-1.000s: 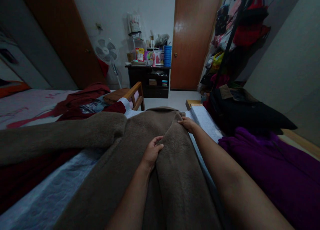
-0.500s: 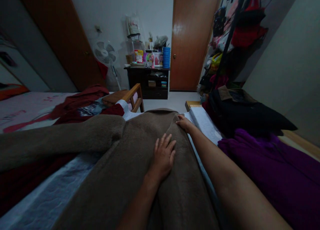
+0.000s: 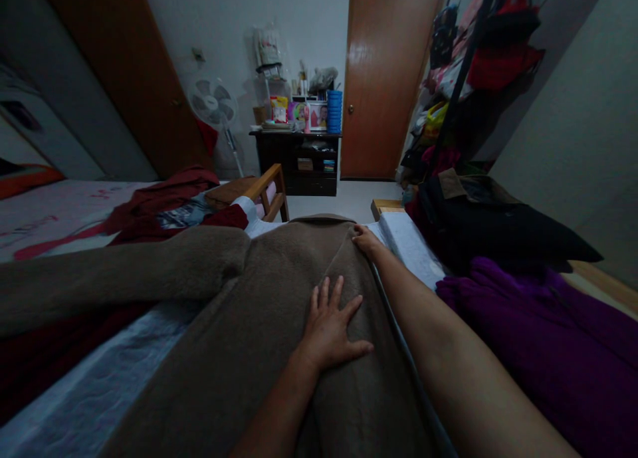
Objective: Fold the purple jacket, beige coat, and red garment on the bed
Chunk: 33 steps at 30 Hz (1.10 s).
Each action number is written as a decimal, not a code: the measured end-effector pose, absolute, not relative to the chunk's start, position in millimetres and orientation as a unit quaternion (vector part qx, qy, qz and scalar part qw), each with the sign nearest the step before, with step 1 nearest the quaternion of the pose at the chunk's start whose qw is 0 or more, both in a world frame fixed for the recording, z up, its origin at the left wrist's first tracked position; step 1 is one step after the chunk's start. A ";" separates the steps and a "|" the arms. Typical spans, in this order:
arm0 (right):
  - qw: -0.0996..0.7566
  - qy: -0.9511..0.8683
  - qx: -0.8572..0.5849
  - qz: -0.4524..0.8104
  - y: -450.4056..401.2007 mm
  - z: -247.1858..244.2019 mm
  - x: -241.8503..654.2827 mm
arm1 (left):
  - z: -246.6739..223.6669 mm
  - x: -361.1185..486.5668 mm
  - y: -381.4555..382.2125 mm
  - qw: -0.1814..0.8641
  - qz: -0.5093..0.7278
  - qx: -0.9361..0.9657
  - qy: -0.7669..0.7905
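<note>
A brown fleecy coat [image 3: 264,312] lies spread over a bed with a pale quilted mattress [image 3: 114,371]. One sleeve stretches out to the left, and the collar is at the far end. My left hand [image 3: 331,332] rests flat on the middle of the coat with its fingers spread and holds nothing. Farther up, my right hand [image 3: 367,240] is at the coat's upper right edge near the collar, its fingers bent and closed on the fabric. The right sleeve is not visible stretched out.
Purple clothing [image 3: 538,338] and a dark pile of clothes [image 3: 498,229] lie on the right. Dark red garments [image 3: 164,195] are at the left beside a wooden rail [image 3: 264,184]. A fan [image 3: 213,104], a black cabinet [image 3: 296,162] and a door [image 3: 383,79] stand beyond.
My left hand has slid slightly nearer to me and its fingers and thumb have spread apart. My right hand stays by the upper edge of the coat. The view has shifted slightly.
</note>
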State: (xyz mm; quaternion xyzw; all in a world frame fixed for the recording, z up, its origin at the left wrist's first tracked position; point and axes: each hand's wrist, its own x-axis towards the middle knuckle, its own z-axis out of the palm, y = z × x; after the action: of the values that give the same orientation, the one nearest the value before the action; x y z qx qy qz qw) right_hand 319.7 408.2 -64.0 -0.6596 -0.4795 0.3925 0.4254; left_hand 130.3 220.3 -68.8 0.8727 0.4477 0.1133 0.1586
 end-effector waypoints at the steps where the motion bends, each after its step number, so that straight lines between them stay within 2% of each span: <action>1: 0.426 -0.475 -0.661 0.394 405.1 -63.0 321.5 | -68.8 130.3 220.3 0.158 0.112 0.872 0.449; 13: 0.375 -0.464 -0.680 0.427 325.7 -55.4 321.8 | -77.4 130.9 223.9 0.131 0.108 0.880 0.443; 18: 0.344 -0.458 -0.720 0.392 282.2 -59.1 320.0 | -81.5 132.6 224.7 0.113 0.121 0.869 0.466; 25: 0.320 -0.450 -0.753 0.357 202.1 -60.9 319.0 | -87.1 134.2 224.3 0.092 0.133 0.868 0.470; 33: 0.322 -0.524 -0.700 0.362 101.4 -46.8 303.7 | -80.9 137.6 225.9 0.098 0.079 0.872 0.472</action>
State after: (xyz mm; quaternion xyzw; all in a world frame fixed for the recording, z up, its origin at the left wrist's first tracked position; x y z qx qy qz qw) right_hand 303.7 101.4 -46.8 -0.7005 -0.5238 0.3621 0.3223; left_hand 137.6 225.9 -80.9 0.8725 0.4722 0.0786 0.0982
